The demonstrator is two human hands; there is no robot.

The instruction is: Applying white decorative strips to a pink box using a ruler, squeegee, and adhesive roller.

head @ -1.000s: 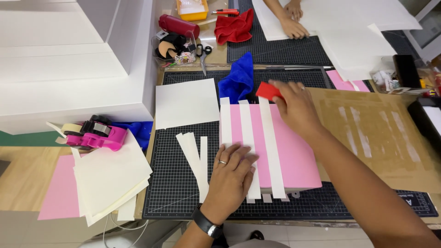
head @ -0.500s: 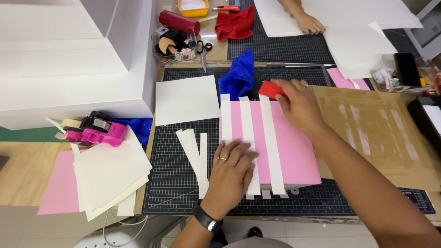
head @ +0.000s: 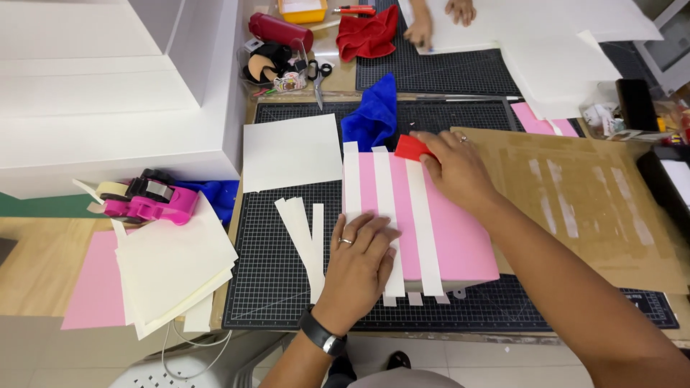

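The right hand [head: 456, 169] pinches a small red plastic scraper [head: 411, 147] at the white paper strip's [head: 422, 223] top end (strip running down-frame); left hand [head: 363, 251] lies flat, open.

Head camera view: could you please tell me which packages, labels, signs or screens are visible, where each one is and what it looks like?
Yellow box: top edge, behind the red pouch; rectangular, white label on top.
Clear packet: right side, beside the black block; small, crumpled, see-through with white contents.
Pale screen-like panel: top right corner; grey frame, mostly cut off, kind unclear.
No signs are visible.
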